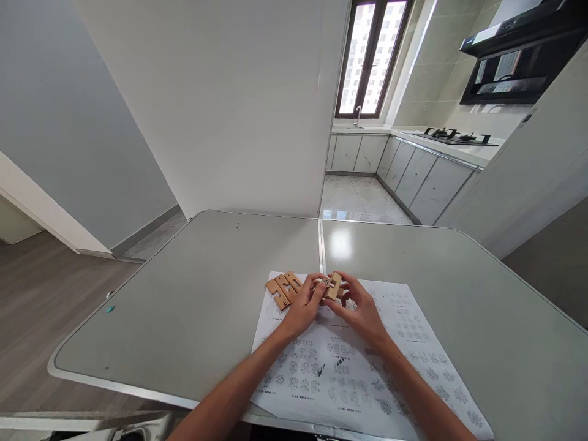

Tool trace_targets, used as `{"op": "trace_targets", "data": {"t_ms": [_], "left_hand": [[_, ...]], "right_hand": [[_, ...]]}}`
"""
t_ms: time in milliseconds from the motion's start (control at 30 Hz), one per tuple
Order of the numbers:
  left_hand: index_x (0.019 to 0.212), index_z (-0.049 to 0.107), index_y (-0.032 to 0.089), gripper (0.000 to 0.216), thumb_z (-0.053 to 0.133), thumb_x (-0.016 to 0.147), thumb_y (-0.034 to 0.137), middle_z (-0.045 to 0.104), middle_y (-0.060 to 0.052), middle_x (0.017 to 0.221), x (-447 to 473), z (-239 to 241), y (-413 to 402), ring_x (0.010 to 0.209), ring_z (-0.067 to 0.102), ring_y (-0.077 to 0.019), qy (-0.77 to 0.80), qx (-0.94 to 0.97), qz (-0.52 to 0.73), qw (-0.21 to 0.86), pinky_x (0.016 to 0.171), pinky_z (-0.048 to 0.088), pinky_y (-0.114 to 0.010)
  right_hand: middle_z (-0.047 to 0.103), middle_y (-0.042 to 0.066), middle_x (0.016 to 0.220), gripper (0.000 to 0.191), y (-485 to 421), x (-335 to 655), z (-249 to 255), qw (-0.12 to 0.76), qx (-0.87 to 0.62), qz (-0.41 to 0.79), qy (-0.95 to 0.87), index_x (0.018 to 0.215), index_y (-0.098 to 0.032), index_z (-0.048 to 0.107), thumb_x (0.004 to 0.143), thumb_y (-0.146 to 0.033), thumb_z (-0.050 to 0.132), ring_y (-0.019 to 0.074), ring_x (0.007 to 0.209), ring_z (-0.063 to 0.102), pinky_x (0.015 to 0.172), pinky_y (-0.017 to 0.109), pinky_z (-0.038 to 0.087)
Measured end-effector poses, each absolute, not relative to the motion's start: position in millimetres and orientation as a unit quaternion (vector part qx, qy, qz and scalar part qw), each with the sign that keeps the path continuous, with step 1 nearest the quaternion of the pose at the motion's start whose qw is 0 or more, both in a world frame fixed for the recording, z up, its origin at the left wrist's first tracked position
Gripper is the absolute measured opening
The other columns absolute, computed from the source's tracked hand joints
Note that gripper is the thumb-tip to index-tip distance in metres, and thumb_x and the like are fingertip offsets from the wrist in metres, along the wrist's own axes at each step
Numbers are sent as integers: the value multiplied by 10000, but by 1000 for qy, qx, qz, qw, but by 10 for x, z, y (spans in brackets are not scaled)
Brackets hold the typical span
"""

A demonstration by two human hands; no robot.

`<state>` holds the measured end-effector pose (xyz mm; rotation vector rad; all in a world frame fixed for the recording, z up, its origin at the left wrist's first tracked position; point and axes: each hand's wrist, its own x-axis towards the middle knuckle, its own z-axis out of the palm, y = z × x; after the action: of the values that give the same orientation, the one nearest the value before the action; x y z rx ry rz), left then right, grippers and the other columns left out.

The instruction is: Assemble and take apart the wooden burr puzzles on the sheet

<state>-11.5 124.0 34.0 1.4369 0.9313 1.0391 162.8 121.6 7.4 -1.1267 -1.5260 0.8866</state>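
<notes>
Near the middle of the table, my left hand [307, 304] and my right hand [361, 304] meet around a few interlocked wooden puzzle pieces [335, 286]. The fingers of both hands are closed on this small light-wood cluster, which is held just above the paper. How the pieces join is partly hidden by my fingers. Just left of my left hand lie several flat notched wooden puzzle pieces [281, 293], side by side. Under both hands spreads a large white instruction sheet [342, 380] printed with rows of small line drawings.
The grey table [184, 306] has a metal-edged seam [321, 245] down its middle. A small teal object [109, 309] sits by its left edge. Beyond the far edge stand a white wall [239, 122] and a kitchen with a gas stove [457, 136].
</notes>
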Motion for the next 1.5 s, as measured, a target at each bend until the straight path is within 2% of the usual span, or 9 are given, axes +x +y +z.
{"op": "trace_targets", "data": {"t_ms": [233,367,600,833,1000,1167,1333,1433,1500], "left_hand": [[1234,536,239,463,456,1021,643,677,-42,1013,-109,313,1245,957,674,-210,414,576,439,551,895,541,-361],[1236,499,225,495,455,1011,665,699,-58,1011,-108,270,1279,931,710,-220,400,556,459,565,845,548,-363],[1238,487,236,483,451,1013,661,724,-62,1062,-117,259,1290,940,721,-222,398,547,470,567,848,554,-365],[1221,527,246,451,474,1011,642,704,-35,1024,-128,254,1274,910,672,-213,392,551,461,574,844,549,-364],[1238,535,244,436,488,1016,616,693,-23,963,-128,295,1245,862,678,-211,358,541,456,609,840,549,-365],[1260,550,220,423,493,1032,572,673,-12,875,-139,344,1228,839,662,-197,334,537,458,625,856,530,-351],[1242,577,204,445,537,1005,579,644,-17,893,-157,338,1233,838,628,-189,328,526,460,635,837,516,-339],[1205,596,203,441,552,992,587,641,-29,935,-163,309,1243,861,609,-187,333,525,464,631,832,510,-328],[1187,602,202,426,556,993,579,641,-34,959,-163,295,1248,873,608,-184,333,525,465,630,840,509,-324]], "right_hand": [[689,118,1328,605,1207,1630,137,532,-489,332,-606,1366,-262,582,848,-506,779,276,988,691,768,409,590],[684,135,1328,604,1264,1665,89,563,-530,333,-540,1361,-242,575,870,-547,749,288,1030,709,782,400,597],[747,102,1065,620,1348,1714,-135,496,-586,312,-560,1319,-203,611,830,-550,768,266,795,713,717,409,579],[647,124,1225,499,1344,1683,-229,440,-558,195,-676,1306,-227,636,852,-408,734,334,1149,621,979,506,527],[654,115,1250,479,1327,1664,-261,417,-538,174,-711,1331,-265,632,860,-317,697,347,1191,580,1041,544,492],[674,109,1278,596,1305,1648,-263,415,-531,196,-713,1411,-254,546,843,-294,720,341,1213,584,1042,546,500],[708,111,1205,341,1300,1634,-228,414,-528,217,-709,1189,-245,601,872,-309,709,324,1134,638,957,507,544],[713,98,1253,205,1314,1641,-214,409,-509,211,-727,1069,-263,655,877,-304,714,330,1199,614,1006,513,520],[705,88,1304,209,1324,1651,-217,406,-497,208,-738,1082,-275,688,877,-303,724,334,1252,588,1052,527,495]]}}
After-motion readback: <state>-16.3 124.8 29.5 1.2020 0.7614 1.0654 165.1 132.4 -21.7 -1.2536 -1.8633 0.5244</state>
